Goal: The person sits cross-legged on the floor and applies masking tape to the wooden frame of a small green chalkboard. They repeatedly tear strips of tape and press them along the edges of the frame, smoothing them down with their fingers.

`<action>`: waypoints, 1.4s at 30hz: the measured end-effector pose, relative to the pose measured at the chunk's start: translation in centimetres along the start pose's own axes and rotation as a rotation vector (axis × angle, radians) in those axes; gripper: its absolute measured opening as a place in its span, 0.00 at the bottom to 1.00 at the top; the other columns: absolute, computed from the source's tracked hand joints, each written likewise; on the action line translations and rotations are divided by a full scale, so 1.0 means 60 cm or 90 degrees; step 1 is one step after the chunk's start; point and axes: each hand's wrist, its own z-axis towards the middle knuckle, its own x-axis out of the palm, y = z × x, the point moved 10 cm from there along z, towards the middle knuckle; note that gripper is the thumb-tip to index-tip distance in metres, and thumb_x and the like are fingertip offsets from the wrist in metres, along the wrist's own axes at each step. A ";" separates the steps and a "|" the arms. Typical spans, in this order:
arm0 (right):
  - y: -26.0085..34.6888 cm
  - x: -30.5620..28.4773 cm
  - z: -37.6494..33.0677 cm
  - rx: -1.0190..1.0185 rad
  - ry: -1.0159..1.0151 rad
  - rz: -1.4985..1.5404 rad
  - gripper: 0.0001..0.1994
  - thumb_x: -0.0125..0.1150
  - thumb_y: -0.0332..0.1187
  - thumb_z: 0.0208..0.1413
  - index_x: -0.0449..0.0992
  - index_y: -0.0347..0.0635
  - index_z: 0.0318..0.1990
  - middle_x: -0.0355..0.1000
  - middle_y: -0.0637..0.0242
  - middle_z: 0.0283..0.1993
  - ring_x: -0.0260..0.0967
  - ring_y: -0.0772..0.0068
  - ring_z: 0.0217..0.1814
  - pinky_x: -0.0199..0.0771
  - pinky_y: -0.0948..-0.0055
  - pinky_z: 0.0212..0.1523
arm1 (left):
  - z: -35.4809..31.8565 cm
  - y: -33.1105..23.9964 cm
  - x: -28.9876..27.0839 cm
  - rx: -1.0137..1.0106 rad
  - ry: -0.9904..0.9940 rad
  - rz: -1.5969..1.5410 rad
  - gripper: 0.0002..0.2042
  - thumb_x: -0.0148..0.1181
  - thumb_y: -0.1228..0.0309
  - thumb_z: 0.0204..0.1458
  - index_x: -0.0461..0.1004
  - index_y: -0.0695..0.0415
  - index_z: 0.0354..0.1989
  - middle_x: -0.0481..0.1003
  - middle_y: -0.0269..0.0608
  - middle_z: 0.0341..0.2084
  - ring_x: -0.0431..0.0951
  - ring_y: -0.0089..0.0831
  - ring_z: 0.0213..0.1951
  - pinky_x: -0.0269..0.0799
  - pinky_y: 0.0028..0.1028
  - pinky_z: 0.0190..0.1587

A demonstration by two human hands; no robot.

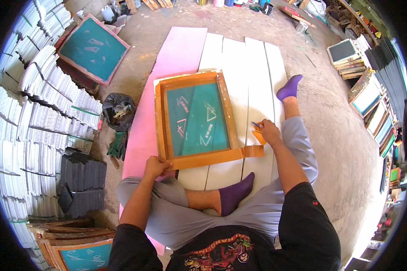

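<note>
A wooden screen-printing frame [233, 118] with teal mesh [195, 118] and pale triangular designs lies before me. Brown tape lines its inner sides. Along its near edge runs a strip of brown packing tape [203, 159], its right end curling past the corner. My left hand [156, 167] pinches the strip's left end at the near left corner. Off the frame's right side, my right hand [270, 133] is closed on a slim blue-tipped tool [256, 124]; its exact kind is hidden by the fingers. An orange piece [258, 137] shows just below that hand.
The frame rests on white boards [235, 56] and a pink board [178, 49]. My feet in purple socks [236, 194] are on or beside them. Bundled white stacks [45, 131], a black bag [118, 110] and another teal screen [94, 49] stand left; more frames [368, 92] lean right.
</note>
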 end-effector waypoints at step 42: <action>0.208 0.092 -0.311 -0.009 0.038 0.143 0.32 0.44 0.27 0.66 0.48 0.51 0.77 0.70 0.37 0.50 0.74 0.31 0.45 0.75 0.40 0.47 | 0.016 0.014 -0.004 0.004 0.017 0.019 0.15 0.76 0.73 0.46 0.76 0.68 0.20 0.76 0.45 0.15 0.77 0.31 0.14 0.72 0.31 0.15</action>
